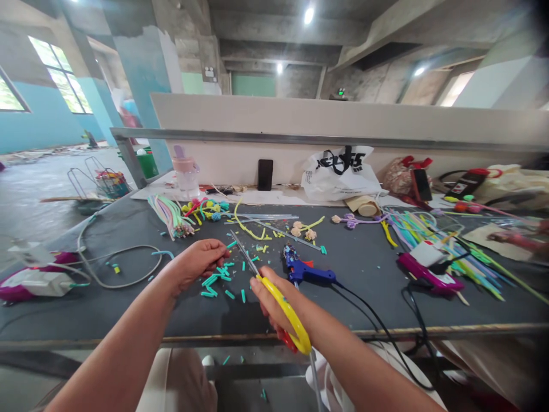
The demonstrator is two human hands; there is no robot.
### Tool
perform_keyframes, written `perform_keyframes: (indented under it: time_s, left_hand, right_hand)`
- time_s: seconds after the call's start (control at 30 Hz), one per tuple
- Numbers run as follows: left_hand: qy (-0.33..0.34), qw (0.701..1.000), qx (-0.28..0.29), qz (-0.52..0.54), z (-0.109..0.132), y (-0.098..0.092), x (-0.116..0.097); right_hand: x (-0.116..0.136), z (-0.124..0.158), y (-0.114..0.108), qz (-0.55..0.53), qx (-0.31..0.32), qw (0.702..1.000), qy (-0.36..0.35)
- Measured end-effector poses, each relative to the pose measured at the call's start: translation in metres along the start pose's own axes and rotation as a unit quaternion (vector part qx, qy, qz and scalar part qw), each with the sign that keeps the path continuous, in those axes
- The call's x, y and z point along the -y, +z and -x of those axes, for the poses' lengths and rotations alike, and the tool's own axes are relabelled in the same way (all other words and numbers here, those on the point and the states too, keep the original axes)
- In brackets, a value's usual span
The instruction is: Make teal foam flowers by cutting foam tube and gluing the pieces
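My right hand [274, 294] grips scissors [281, 303] with yellow and red handles; their blades point up and to the left, slightly apart. Just left of the blades, my left hand [201, 258] is closed in a pinch, with a short teal piece of pipe cleaner [232, 244] showing at its fingertips. Beneath the hands, several cut teal pieces [210, 281] lie scattered on the dark table [180, 326]. A blue glue gun [311, 273] rests to the right of the scissors, its cord trailing off the front edge.
Bundled pipe cleaners [169, 216] and yellow stems lie at the back left. More pipe cleaners [454, 252] spread at right, beside a magenta power strip [431, 274]. A bottle [187, 178], a phone [265, 174] and a plastic bag [338, 174] line the back. Another person's hand [510, 237] is far right.
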State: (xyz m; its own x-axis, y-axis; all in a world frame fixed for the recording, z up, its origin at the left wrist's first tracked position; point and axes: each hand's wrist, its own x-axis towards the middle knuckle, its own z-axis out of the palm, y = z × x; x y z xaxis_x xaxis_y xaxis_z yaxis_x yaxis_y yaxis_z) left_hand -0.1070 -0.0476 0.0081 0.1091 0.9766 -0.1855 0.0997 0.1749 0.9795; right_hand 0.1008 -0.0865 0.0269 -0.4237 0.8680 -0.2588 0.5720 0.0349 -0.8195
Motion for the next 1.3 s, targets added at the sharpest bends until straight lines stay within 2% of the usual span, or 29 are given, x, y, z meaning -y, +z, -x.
perform_keyframes:
  time_s: [0.2,0.33,0.5,0.7,0.83,1.03,1.2,1.3]
  left_hand:
    - [0.007,1.0,0.007,-0.012,-0.002,0.001,-0.001]
    - [0.017,1.0,0.012,-0.02,-0.002,0.004,-0.006]
    - [0.026,0.999,0.021,-0.026,-0.004,0.007,-0.01]
    - [0.027,0.999,0.028,-0.012,-0.006,0.009,-0.009]
    - [0.018,0.999,0.035,0.011,-0.005,0.003,-0.006]
    - [-0.004,0.996,-0.058,0.069,0.001,-0.008,-0.003]
    - [0.021,0.999,-0.013,0.029,-0.003,0.001,0.002]
    - [0.033,0.999,-0.01,0.021,-0.005,0.006,0.004]
  right_hand:
    - [0.005,0.005,-0.004,0.004,0.036,0.999,0.008]
    - [0.001,0.0,-0.003,0.026,0.04,0.999,-0.008]
    - [-0.004,-0.007,-0.004,0.033,0.075,0.997,-0.006]
    - [-0.002,-0.001,-0.001,0.005,0.025,1.0,-0.018]
    - [0.001,0.002,-0.001,-0.017,0.006,1.0,-0.01]
    - [-0.002,-0.001,-0.002,-0.008,0.013,1.0,-0.017]
    - [-0.001,-0.002,-0.001,0.011,0.01,1.0,-0.015]
    - [0.002,0.0,0.0,0.005,0.0,1.0,-0.006]
